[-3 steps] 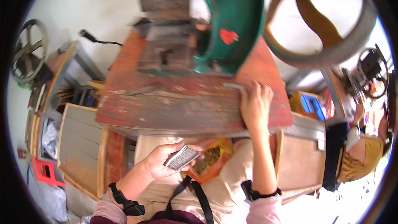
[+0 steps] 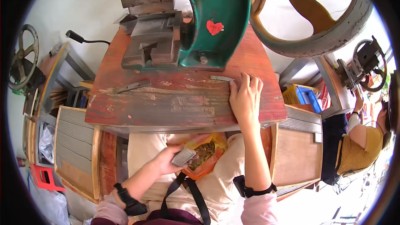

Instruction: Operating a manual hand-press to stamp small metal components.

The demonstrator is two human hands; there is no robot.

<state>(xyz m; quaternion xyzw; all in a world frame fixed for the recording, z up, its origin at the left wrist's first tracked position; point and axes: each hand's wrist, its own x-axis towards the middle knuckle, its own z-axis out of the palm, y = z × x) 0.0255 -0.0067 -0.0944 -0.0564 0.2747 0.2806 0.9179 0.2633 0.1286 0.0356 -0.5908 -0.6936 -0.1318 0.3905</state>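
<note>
Little has shifted since the earlier frame: the left hand (image 2: pixel 168 160) keeps the stack of grey metal strips (image 2: pixel 183 157) over the lap, and the right hand (image 2: pixel 245 98) remains flat on the counter (image 2: pixel 166 104).

The left grip is clamped on the stack, whose long axis runs from near left to far right, its far end over an orange plastic bag (image 2: pixel 206 158) of small brownish pieces lying on the lap. The right fingers are spread, not closed on anything, their tips touching the right end of a thin grey toothed strip (image 2: pixel 221 78), which lies left to right on the worn red counter just near of the green press (image 2: pixel 216 21).

A red heart-shaped sticker (image 2: pixel 215 27) sits on the press body. A flat metal bar (image 2: pixel 133 86) lies at the counter's left. A large wheel (image 2: pixel 316 21) stands far right. Yellow and blue crates (image 2: pixel 302 96) sit to the right, with another person (image 2: pixel 362 141) in a yellow top beyond.
</note>
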